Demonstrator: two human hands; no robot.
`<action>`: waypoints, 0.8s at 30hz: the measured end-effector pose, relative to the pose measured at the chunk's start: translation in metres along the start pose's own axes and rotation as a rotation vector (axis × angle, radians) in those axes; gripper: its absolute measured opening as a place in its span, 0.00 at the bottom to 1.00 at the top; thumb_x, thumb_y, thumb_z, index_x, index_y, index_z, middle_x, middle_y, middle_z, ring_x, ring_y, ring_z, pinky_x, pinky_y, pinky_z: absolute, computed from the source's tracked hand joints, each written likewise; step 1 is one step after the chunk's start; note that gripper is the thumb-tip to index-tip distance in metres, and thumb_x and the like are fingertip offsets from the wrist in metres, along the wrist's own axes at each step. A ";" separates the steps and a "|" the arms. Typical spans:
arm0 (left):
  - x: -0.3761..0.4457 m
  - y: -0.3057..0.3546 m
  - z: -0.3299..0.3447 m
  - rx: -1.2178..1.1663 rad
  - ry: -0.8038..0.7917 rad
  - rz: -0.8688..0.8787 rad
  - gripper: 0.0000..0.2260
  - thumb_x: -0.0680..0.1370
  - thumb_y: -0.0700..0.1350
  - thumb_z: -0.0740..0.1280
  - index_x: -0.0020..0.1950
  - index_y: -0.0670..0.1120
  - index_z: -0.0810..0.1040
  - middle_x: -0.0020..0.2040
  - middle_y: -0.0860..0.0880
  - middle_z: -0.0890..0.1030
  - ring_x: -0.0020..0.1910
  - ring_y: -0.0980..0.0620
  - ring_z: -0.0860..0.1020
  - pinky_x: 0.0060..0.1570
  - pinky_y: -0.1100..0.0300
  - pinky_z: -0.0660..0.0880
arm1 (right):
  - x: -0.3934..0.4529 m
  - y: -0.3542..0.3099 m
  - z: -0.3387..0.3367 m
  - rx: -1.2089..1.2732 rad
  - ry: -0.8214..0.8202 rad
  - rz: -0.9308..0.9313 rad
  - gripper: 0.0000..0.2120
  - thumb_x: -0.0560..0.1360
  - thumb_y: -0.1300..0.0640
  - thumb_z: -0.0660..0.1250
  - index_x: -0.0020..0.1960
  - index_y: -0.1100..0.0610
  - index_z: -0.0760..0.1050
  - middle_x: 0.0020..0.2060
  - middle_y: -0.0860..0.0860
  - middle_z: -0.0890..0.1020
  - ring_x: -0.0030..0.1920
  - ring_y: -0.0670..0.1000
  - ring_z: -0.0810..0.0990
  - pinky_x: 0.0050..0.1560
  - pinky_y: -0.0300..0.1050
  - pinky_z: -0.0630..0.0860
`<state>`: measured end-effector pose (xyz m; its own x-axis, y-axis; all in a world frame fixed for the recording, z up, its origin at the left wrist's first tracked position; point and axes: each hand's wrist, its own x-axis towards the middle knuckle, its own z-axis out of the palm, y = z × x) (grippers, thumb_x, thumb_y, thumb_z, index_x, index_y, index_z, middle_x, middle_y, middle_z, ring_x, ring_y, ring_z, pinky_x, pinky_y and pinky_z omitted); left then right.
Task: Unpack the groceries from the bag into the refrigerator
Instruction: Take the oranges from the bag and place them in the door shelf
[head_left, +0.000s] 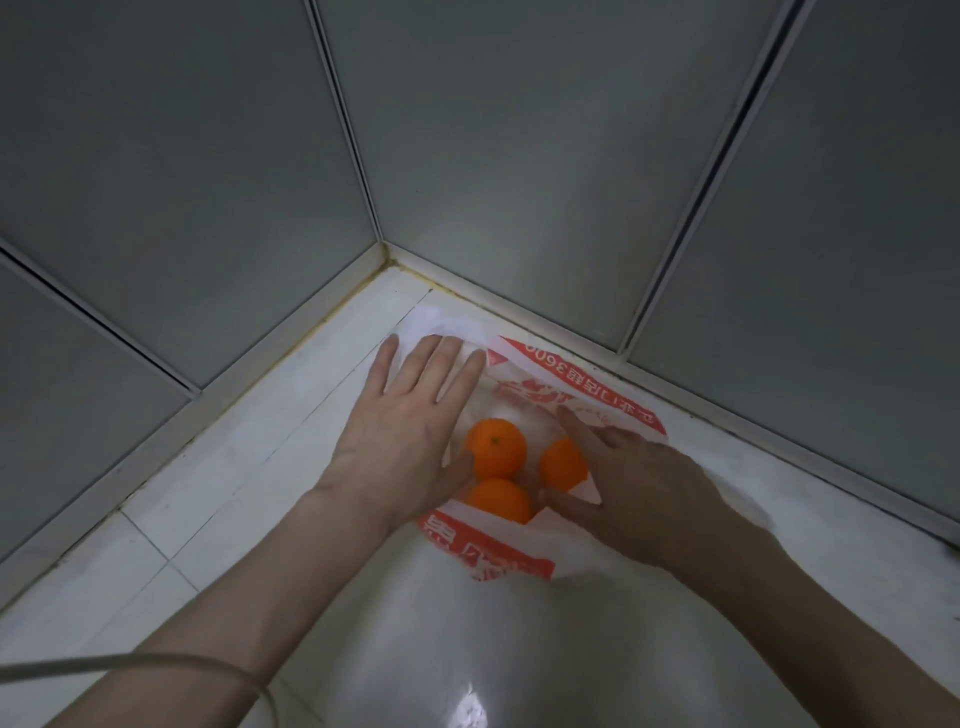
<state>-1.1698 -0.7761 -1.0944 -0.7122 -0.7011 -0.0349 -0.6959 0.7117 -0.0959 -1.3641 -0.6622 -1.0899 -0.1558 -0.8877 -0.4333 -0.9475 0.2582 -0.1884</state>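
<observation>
Three oranges (496, 454) sit clustered in the open mouth of the red-and-white plastic bag (587, 395) lying in the corner of the white counter (218, 467), my left hand (410, 431) and right hand (639, 483) flat and open-fingered, spreading its sides, gripping nothing.

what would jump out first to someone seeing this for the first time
Three bright oranges in the open mouth of a white and red plastic bag, which lies on the white tiled floor in a corner of grey panelled walls. The left hand lies flat on the bag's left side, the right hand on its right, both spread open beside the fruit.
</observation>
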 end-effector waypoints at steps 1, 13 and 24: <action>-0.001 -0.001 0.001 0.002 0.003 0.000 0.41 0.78 0.67 0.59 0.83 0.53 0.42 0.84 0.47 0.48 0.83 0.44 0.44 0.78 0.41 0.34 | 0.000 0.004 0.001 -0.038 -0.015 0.028 0.47 0.75 0.25 0.56 0.83 0.44 0.39 0.82 0.47 0.59 0.79 0.53 0.64 0.77 0.58 0.63; -0.008 0.006 -0.007 -0.163 0.248 0.155 0.25 0.75 0.53 0.69 0.70 0.47 0.76 0.68 0.47 0.79 0.68 0.45 0.76 0.72 0.51 0.67 | 0.006 -0.008 -0.007 0.112 0.450 -0.249 0.20 0.82 0.47 0.61 0.72 0.51 0.74 0.68 0.50 0.79 0.67 0.54 0.79 0.68 0.58 0.76; 0.013 -0.008 0.026 -0.110 -0.071 0.100 0.38 0.81 0.62 0.59 0.83 0.57 0.38 0.84 0.51 0.42 0.83 0.49 0.40 0.79 0.50 0.38 | 0.038 0.035 0.017 -0.104 0.236 -0.187 0.55 0.65 0.16 0.33 0.84 0.47 0.45 0.83 0.49 0.53 0.83 0.54 0.53 0.81 0.55 0.46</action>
<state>-1.1710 -0.7925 -1.1197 -0.7725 -0.6254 -0.1096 -0.6309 0.7756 0.0211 -1.3983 -0.6803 -1.1284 -0.0252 -0.9831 -0.1814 -0.9874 0.0528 -0.1492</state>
